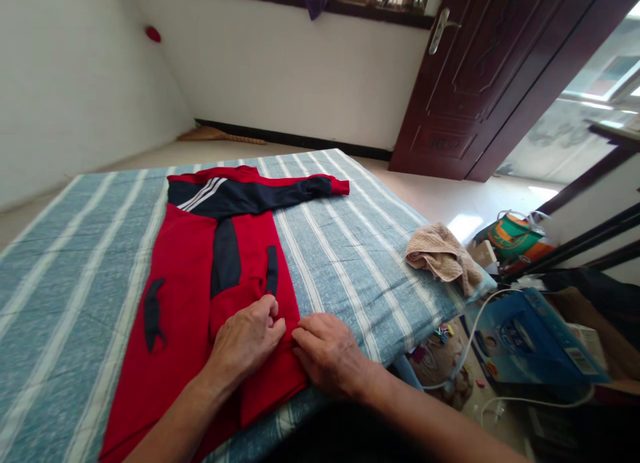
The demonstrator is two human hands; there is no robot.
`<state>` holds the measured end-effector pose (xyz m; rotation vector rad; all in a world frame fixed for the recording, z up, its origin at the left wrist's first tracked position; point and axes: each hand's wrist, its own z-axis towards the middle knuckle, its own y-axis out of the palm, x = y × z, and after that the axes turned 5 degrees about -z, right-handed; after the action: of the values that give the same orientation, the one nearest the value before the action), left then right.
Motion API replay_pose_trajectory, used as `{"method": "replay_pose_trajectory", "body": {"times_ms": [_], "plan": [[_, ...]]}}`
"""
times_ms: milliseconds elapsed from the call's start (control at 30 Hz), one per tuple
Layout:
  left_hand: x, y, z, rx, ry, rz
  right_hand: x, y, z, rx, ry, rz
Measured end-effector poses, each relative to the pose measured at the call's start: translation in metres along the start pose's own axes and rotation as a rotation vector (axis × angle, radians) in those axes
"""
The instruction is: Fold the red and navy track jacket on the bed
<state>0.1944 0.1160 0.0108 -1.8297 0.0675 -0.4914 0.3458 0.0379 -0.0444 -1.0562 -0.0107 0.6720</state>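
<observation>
A red jacket point(185, 276) with navy panels and white stripes lies flat on the bed point(60, 263), which has a blue-and-white striped sheet. One navy sleeve point(280, 191) stretches out to the right. My left hand point(247, 339) rests on the jacket's near right edge with its fingers curled, pinching the red fabric. My right hand point(327, 349) is beside it, fingers bent and gripping the same edge of the jacket where it meets the sheet. The two hands almost touch.
A folded beige towel point(443, 256) lies at the bed's right edge. Beside the bed on the floor are a blue box point(525, 339), a white cable point(480, 316) and a green and orange container point(513, 236). A dark wooden door point(480, 76) stands open beyond.
</observation>
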Motion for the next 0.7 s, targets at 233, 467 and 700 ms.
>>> {"method": "replay_pose_trajectory", "body": {"times_ms": [233,467,700], "plan": [[0.003,0.001,-0.002,0.037,-0.025,0.028,0.019,-0.022,-0.055,0.23,0.058,-0.12],[0.005,0.006,-0.004,0.106,-0.022,0.022,0.038,-0.013,-0.059,0.27,-0.009,-0.209],[0.005,0.008,-0.004,0.126,-0.006,0.031,0.022,-0.048,-0.073,0.15,-0.034,-0.061]]}}
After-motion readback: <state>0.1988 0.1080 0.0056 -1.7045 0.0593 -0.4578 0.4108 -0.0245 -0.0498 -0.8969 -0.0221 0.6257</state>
